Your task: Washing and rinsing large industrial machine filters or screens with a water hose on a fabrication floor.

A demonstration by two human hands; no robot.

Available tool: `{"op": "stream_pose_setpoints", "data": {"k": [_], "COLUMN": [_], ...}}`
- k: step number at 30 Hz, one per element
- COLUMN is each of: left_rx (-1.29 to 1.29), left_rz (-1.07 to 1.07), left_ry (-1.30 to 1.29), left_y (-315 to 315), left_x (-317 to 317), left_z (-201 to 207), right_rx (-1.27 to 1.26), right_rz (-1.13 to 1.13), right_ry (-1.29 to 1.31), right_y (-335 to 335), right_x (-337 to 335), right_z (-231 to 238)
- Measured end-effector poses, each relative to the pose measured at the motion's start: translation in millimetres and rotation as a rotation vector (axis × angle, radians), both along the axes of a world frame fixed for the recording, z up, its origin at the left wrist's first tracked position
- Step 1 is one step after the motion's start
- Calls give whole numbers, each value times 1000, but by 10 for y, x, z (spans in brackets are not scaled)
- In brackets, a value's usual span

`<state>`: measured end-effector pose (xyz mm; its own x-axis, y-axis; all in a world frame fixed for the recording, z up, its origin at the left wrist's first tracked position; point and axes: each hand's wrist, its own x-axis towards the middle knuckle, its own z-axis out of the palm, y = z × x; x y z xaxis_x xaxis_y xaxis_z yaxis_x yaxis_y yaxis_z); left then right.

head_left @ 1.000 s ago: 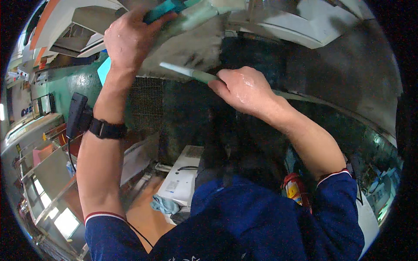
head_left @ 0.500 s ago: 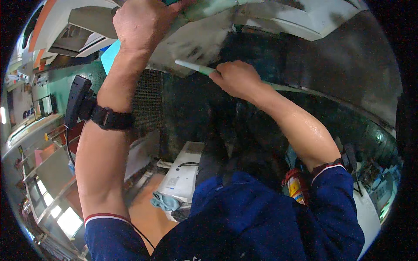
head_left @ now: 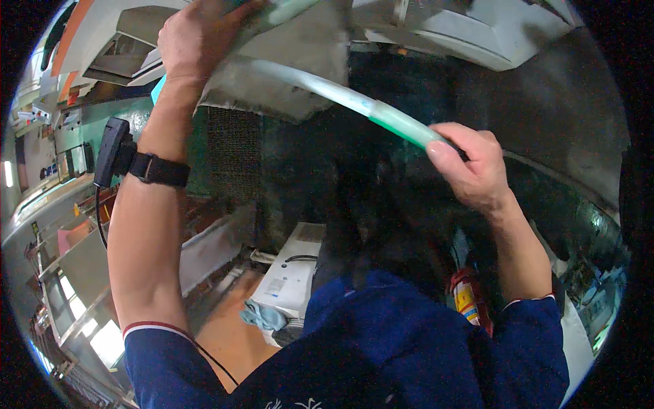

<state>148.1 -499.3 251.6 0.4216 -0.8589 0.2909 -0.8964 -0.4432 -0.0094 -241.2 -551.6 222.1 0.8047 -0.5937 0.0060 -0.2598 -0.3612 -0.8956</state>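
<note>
My right hand (head_left: 470, 163) is closed round the near end of a long pale strip (head_left: 334, 92), whitish green with a bright green lower edge. The strip slants up and away to the left, and its far end blurs over a grey, smudged surface (head_left: 300, 48). At the upper left, my left hand (head_left: 194, 44) is bent at the picture's edge beside a second pale greenish length (head_left: 289, 10). Its fingers are mostly hidden, and what they hold is not clear. A black strap (head_left: 160, 169) with a small black device (head_left: 114, 146) sits on my left forearm.
White machine housings (head_left: 470, 34) stand at the far side. Below lies a white box (head_left: 289, 273) with a grey-blue cloth (head_left: 263, 315). A red container with a yellow label (head_left: 466, 300) is near my right elbow. Shelving (head_left: 75, 266) runs along the left.
My right hand has moved right and slightly down, and much more of the pale strip now shows. My left hand has shifted a little to the left.
</note>
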Motion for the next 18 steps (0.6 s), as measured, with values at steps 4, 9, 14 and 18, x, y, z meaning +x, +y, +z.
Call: {"op": "stream_pose_setpoints", "data": {"k": [4,9,14,18], "left_rx": [71,93,165,129], "left_rz": [71,145,196,189], "left_ry": [53,222,151,137], "left_y": [53,10,-41,11], "left_x": [131,207,280,334], "left_z": [76,112,127,85], "right_rx": [64,195,92,42], "right_rz": [46,80,57,145], "right_ry": [30,48,13,160], "right_y": [23,200,335,283], "right_x": [-210,70,404,493], "right_z": [4,-129,-314,-294]}}
